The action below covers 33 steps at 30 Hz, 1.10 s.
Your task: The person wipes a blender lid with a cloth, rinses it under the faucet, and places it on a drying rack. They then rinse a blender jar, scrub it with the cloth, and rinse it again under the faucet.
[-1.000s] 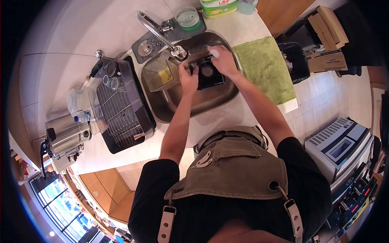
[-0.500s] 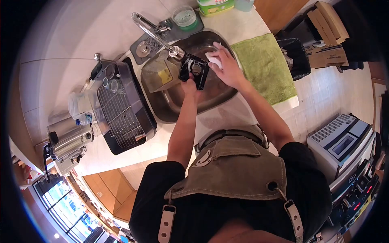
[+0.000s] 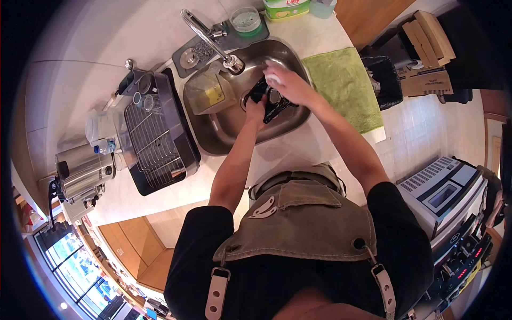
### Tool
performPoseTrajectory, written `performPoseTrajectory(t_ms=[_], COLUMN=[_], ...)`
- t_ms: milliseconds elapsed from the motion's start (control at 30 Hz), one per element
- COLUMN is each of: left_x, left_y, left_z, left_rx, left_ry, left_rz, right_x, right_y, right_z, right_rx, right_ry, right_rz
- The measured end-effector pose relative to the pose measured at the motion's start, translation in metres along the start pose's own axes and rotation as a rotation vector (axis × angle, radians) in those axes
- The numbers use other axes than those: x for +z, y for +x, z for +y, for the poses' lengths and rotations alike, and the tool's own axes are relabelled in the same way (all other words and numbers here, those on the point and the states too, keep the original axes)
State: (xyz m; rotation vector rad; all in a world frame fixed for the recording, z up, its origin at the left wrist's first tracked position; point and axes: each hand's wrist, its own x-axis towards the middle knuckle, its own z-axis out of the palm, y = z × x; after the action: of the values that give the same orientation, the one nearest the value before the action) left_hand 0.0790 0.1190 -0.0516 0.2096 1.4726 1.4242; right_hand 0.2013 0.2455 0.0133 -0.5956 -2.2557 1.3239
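Note:
Over the metal sink (image 3: pixel 234 130), my left hand (image 3: pixel 256 111) is closed on a glossy black part (image 3: pixel 276 111) with a round piece in its middle. My right hand (image 3: pixel 288 84) is closed round a white sponge or cloth (image 3: pixel 274 78), just above the black part. The flexible faucet's head (image 3: pixel 233 64) hangs behind my hands. A clear square container (image 3: pixel 200 96) with a yellow sponge (image 3: pixel 215 95) inside sits at the left of the sink.
A dish rack (image 3: pixel 160 138) stands left of the sink, and a green towel (image 3: pixel 344 88) lies to its right. Behind are a green-tinted round tub (image 3: pixel 246 22) and a green-and-white package (image 3: pixel 287 8). A lined bin (image 3: pixel 385 80) stands right of the counter.
The black part has moved away from under the faucet head, slightly right and toward me, and has tilted. My right hand has come in closer over it with the white sponge or cloth.

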Motion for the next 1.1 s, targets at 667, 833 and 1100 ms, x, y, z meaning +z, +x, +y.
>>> performPoseTrajectory(t_ms=[667,833,1100], left_x=[-0.019,-0.034,-0.025], left_y=[0.002,0.002,-0.004], left_z=[0.044,0.052,0.053], left_rx=[0.584,0.67,0.497], left_ry=[0.83,0.788,0.916], left_rz=[0.154,0.125,0.069], right_x=[0.01,0.002,0.025], right_y=[0.068,0.043,0.044], right_z=[-0.025,-0.027,-0.039], right_rx=[0.011,0.009,-0.006], right_ry=[-0.32,-0.397,-0.41], right_rz=[-0.295,-0.264,-0.183])
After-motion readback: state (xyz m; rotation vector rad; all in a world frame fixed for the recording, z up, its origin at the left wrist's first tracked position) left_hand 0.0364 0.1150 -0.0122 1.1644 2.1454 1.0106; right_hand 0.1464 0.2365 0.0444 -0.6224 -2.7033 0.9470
